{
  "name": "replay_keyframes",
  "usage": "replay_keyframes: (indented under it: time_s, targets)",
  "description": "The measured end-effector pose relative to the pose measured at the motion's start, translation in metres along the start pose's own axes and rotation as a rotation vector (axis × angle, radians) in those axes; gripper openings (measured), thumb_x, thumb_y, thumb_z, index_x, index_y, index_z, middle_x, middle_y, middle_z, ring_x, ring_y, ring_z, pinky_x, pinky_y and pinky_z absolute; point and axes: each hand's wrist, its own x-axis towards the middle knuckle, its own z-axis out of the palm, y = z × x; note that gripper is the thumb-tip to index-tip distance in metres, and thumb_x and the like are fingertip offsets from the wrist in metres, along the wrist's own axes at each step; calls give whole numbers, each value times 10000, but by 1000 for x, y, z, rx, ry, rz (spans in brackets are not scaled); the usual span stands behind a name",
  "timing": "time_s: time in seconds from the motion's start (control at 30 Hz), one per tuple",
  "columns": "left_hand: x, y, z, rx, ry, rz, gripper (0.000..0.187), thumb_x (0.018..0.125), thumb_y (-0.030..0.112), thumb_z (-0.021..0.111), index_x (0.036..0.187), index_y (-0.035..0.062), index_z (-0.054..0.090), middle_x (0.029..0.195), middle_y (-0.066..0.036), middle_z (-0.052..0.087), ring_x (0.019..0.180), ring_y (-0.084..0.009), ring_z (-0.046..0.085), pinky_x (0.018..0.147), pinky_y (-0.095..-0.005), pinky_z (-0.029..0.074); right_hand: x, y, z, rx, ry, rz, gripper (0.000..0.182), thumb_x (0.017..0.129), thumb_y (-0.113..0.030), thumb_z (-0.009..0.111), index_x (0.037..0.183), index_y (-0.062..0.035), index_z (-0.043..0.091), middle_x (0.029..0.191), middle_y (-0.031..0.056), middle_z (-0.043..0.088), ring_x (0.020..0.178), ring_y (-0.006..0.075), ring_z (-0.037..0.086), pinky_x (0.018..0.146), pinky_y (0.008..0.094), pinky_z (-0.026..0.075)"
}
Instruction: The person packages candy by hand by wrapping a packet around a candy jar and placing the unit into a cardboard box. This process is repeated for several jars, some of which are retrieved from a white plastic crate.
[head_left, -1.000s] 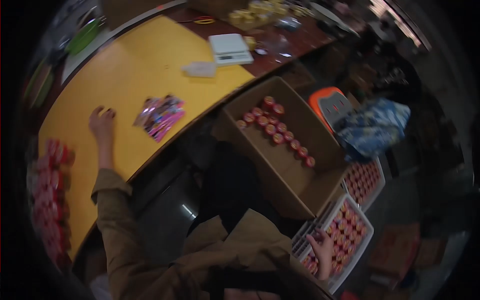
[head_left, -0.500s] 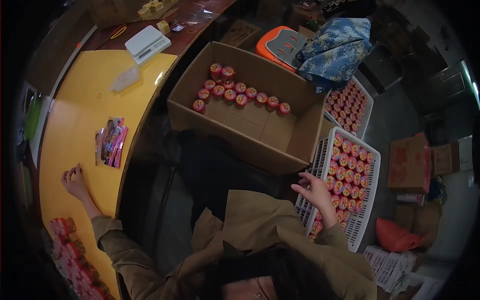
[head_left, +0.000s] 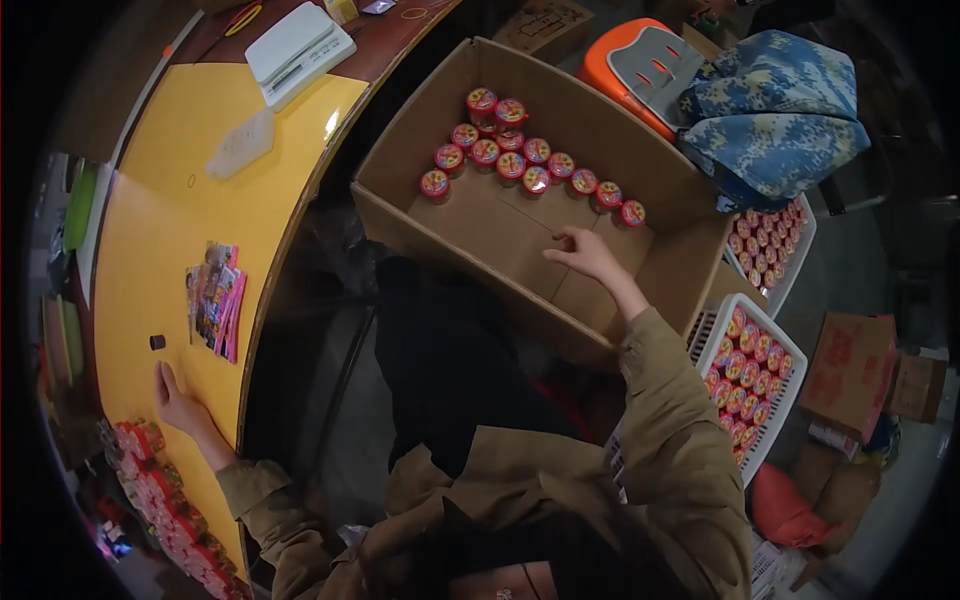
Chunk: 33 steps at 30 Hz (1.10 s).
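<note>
My left hand (head_left: 182,408) rests over the yellow table top with fingers stretched out and nothing visible in them. Just beyond its fingertips lies a small dark brown round piece (head_left: 157,342). A pile of colourful packets (head_left: 215,305) lies a little farther up the table. My right hand (head_left: 588,255) reaches over a large cardboard box (head_left: 490,235), fingers apart and slightly bent, holding nothing I can see. Inside the box, several small jars with red, picture-topped lids (head_left: 510,165) stand along its far and left parts, apart from my right hand.
White crates of similar jars stand at the right, one nearer (head_left: 795,385) and one farther (head_left: 800,265). A white scale (head_left: 298,58) and a translucent scoop-like piece (head_left: 242,145) lie up the table. More red-lidded jars (head_left: 170,500) crowd its near end. An orange-and-grey stool (head_left: 640,75) carries camouflage cloth.
My right hand has moved left from beside the near crate to above the box. The dark piece now lies apart from my left fingertips. The whole view has shifted.
</note>
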Motion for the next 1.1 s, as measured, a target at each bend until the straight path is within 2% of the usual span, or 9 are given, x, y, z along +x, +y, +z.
replay_keyframes:
  time_s: [0.2, 0.33, 0.47, 0.53, 0.67, 0.77, 0.87, 1.03, 1.1]
  targets:
    - [34, -84, -39, -169, -142, -177, 325, 889, 167, 570, 1120, -61, 554, 1047, -80, 621, 903, -112, 563, 753, -217, 443, 147, -34, 104, -185, -259, -89, 546, 696, -297, 699, 1144, -25, 546, 1045, 218, 598, 1011, 320, 569, 805, 368, 493]
    - [-2, 6, 32, 50, -99, -62, 344, 921, 204, 517, 1121, -75, 549, 1067, -89, 609, 979, -138, 546, 831, -248, 430, 208, -71, 171, -314, -101, -148, 692, 719, -270, 687, 1305, -106, 359, 1258, 278, 393, 1069, 394, 506, 855, 424, 463]
    - [2, 0, 51, -99, -272, -95, 353, 950, 198, 446, 1174, -62, 528, 1255, -144, 494, 1138, -202, 475, 959, -329, 369, 248, -71, 222, -380, 12, -76, 838, 678, -235, 730, 1363, -224, 248, 1302, 306, 278, 1048, 464, 482, 850, 468, 458]
    - [2, 9, 52, 527, -521, 376, 325, 940, 161, 464, 1190, -36, 527, 1292, -149, 457, 1129, -200, 481, 943, -311, 380, 255, -73, 210, -310, -61, -53, 811, 671, -229, 731, 1341, -231, 273, 1289, 300, 292, 1046, 450, 486, 849, 465, 459]
    - [10, -8, 36, 437, -507, 223, 251, 923, 105, 488, 1111, -41, 567, 1258, -149, 491, 1103, -197, 501, 921, -295, 395, 240, -67, 176, -178, -166, -139, 538, 797, -191, 586, 1272, -178, 335, 1261, 305, 327, 1042, 446, 484, 859, 461, 453]
    - [13, -16, 36, 363, -486, 318, 211, 902, 59, 515, 1088, -33, 549, 1091, -99, 571, 949, -137, 546, 794, -235, 438, 209, -51, 150, -119, -33, -209, 681, 661, -233, 730, 1218, -112, 356, 1224, 260, 405, 1050, 427, 481, 879, 446, 441]
    - [9, -14, 49, -64, -373, 23, 282, 890, 56, 543, 1157, 14, 463, 782, 24, 495, 665, -30, 435, 549, -158, 331, 179, -37, 125, 81, 163, -181, 792, 532, -236, 810, 1173, -62, 380, 1167, 229, 469, 1040, 400, 498, 891, 425, 437]
    - [26, -27, 46, -8, -459, -46, 189, 882, 120, 579, 1014, -13, 554, 767, 28, 520, 643, -29, 438, 546, -167, 338, 106, -38, 52, 316, 256, -216, 760, 512, -226, 829, 1141, -57, 437, 1148, 174, 504, 1078, 320, 498, 907, 384, 431]
    - [42, -45, 44, 74, -455, -64, 193, 882, 150, 586, 976, -19, 582, 767, 30, 526, 639, -28, 436, 548, -170, 345, 72, -42, 30, 746, 248, -300, 784, 550, -255, 826, 1197, -67, 424, 1177, 122, 497, 1085, 260, 503, 908, 356, 434]
